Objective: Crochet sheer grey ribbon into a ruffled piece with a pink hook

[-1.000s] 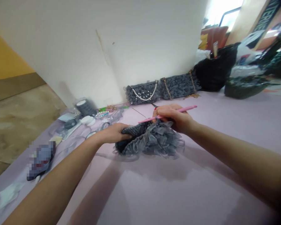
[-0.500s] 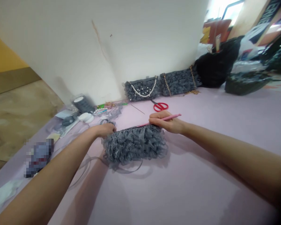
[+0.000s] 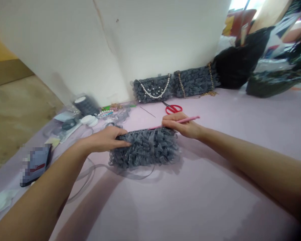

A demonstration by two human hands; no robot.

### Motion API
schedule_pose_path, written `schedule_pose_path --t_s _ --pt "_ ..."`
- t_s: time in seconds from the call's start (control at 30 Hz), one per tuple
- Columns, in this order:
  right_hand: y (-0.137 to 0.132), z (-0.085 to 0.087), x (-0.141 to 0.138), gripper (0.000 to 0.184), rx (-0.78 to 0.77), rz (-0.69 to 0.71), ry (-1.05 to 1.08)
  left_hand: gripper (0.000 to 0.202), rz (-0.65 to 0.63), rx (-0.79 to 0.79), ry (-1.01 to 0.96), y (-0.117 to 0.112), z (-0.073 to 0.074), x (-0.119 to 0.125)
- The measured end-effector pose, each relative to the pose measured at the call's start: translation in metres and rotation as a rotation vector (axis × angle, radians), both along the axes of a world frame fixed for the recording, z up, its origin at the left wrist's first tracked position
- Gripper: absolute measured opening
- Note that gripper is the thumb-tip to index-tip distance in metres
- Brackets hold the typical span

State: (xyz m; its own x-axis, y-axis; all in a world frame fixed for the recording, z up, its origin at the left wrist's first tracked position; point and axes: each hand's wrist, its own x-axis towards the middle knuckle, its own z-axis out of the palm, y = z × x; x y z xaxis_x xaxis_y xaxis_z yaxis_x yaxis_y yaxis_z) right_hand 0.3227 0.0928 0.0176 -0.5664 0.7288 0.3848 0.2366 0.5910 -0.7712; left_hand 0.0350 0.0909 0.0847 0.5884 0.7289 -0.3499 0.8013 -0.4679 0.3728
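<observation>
A grey ruffled ribbon bag [image 3: 142, 150] stands on the pink tabletop between my hands. My left hand [image 3: 110, 138] grips its upper left corner, thumb across the front ruffles and fingers at the top edge, partly hidden. In my right hand [image 3: 182, 124] is a pink crochet hook [image 3: 192, 119], its handle pointing right. The hook's thin end lies along the bag's top edge, and its tip cannot be made out. That hand also touches the bag's upper right corner. A loose grey ribbon [image 3: 140, 177] curls out below the bag and off to the left.
Red-handled scissors [image 3: 174, 109] and a long needle [image 3: 147, 111] lie behind the bag. Two finished-looking grey bags, one with a pearl strap [image 3: 157, 96], the other with a gold chain [image 3: 182, 86], lean on the wall. Ribbon spools [image 3: 86, 105] stand left; a black plastic bag [image 3: 232, 67] sits right.
My left hand has moved from behind the bag's left end onto its front, thumb now over the ruffles. My right hand stays at the right corner with the hook. The view has shifted slightly.
</observation>
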Motion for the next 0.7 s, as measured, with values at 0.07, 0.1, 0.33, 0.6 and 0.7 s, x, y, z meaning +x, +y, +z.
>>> schedule_pose_path --t_s 0.07,0.1,0.33,0.6,0.7 --pt "0.0 -0.002 -0.001 0.039 0.006 -0.02 -0.015 0.037 -0.028 0.062 -0.023 0.013 -0.018 -0.003" --pt "0.001 -0.004 -0.002 0.038 0.004 -0.033 -0.025 0.035 -0.025 0.113 -0.041 0.019 -0.029 -0.004" --pt "0.014 -0.027 0.003 0.039 -0.058 -0.129 -0.052 0.025 0.179 0.474 -0.174 0.029 -0.101 0.005" --pt "0.018 -0.031 0.005 0.04 -0.07 -0.133 -0.03 0.019 -0.024 0.854 -0.547 -0.021 -0.062 0.03" --pt "0.017 -0.032 0.005 0.041 -0.07 -0.143 -0.045 0.032 -0.307 0.691 -0.426 -0.042 -0.082 0.052"
